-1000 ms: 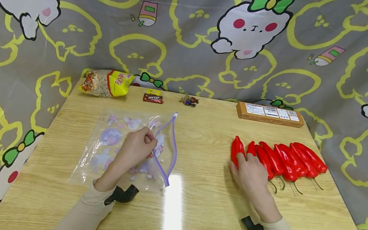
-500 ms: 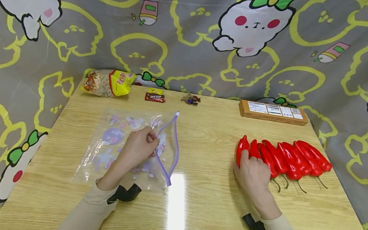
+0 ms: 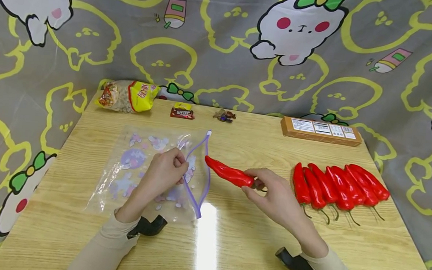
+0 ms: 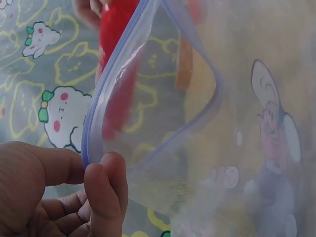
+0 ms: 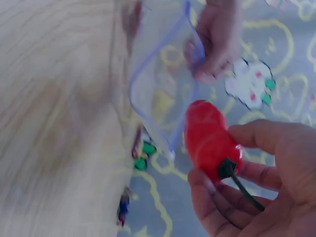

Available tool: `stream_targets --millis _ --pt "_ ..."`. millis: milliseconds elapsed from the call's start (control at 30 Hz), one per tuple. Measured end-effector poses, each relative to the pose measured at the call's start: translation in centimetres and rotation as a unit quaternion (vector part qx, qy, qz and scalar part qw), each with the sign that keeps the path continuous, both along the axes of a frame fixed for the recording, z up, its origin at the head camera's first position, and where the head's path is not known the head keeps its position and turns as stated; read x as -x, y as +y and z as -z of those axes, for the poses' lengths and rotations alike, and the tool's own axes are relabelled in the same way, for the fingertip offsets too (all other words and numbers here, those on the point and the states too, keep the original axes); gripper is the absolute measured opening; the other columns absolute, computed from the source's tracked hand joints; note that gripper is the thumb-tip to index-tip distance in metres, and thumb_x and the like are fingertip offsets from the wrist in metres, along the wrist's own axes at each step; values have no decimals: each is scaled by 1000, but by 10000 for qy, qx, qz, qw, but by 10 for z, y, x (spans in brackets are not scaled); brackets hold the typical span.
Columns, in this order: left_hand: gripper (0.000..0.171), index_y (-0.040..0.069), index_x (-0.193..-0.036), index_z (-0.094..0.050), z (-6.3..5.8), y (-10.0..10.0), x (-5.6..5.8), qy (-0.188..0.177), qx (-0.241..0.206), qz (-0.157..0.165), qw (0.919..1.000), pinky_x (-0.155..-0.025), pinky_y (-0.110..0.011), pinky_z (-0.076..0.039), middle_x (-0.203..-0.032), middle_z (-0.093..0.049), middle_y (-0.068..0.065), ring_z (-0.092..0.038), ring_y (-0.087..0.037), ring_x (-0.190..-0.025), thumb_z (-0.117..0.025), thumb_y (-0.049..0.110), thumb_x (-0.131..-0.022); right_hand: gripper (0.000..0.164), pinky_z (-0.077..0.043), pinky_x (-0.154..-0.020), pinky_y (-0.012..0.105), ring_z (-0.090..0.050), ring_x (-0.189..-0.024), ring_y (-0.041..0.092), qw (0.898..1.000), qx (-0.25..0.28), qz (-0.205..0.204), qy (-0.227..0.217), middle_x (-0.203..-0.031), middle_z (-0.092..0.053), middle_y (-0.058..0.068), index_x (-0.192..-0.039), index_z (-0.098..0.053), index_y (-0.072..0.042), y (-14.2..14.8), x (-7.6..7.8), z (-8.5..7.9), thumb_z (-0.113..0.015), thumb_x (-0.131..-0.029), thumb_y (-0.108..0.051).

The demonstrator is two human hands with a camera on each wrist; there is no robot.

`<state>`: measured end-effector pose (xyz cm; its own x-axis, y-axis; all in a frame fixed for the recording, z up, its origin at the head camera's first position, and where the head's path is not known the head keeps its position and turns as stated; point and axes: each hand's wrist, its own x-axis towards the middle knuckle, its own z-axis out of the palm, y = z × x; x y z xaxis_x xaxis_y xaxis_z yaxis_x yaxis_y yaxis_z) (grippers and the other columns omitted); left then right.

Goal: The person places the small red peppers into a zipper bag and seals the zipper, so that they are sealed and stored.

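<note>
Evidently the left hand (image 3: 168, 165) is there to keep the bag's mouth parted: its thumb and fingers pinch one side of the purple rim (image 3: 208, 179), and the other side bows away toward the right hand (image 3: 274, 196), leaving a gap between the two. The clear printed bag (image 3: 131, 158) lies flat on the desk (image 3: 244, 257), under and to the left of that hand, where the surface likely bears its weight so that a light pinch is enough.

The right hand grips a red pepper (image 3: 232, 174) by its stem end, thumb on one side and fingers on the other, with the green stem (image 5: 244, 190) trailing toward the palm. Such a hold seems chosen to leave the narrow tip free. The pepper lies between the two hands, its tip pointing leftward at the rim; whether they touch, I cannot tell.

Just to the right of the right hand, more peppers (image 3: 346, 193) lie side by side, stems toward the person, which probably makes each easy to pick up singly. Well beyond the hands, a yellow snack bag (image 3: 142, 97), a red wrapper (image 3: 182, 113) and a long box (image 3: 320, 132) stay out of their way along the far edge.
</note>
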<state>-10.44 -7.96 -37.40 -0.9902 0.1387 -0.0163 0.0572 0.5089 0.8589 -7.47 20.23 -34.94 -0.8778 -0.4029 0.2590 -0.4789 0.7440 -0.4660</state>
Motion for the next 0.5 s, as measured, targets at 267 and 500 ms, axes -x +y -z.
stream_targets --millis 267,500 --pt "7 7 -82 -55 2 2 0 56 6 95 9999 -43 -30 -45 -61 -60 -3 -58 -12 -46 -55 11 -87 30 -50 -64 24 -63 -76 12 9978 -488 -408 187 -94 -63 2 -103 -62 -6 -45 15 22 -72 -78 -19" --pt "6 7 -81 -55 2 6 -1 97 109 150 9998 -45 -29 -45 -59 -57 -1 -57 -12 -45 -55 10 -86 28 -47 -59 22 -54 -71 9 9933 -765 -631 585 -92 -58 3 -99 -63 -6 -69 26 40 -74 -76 -18"
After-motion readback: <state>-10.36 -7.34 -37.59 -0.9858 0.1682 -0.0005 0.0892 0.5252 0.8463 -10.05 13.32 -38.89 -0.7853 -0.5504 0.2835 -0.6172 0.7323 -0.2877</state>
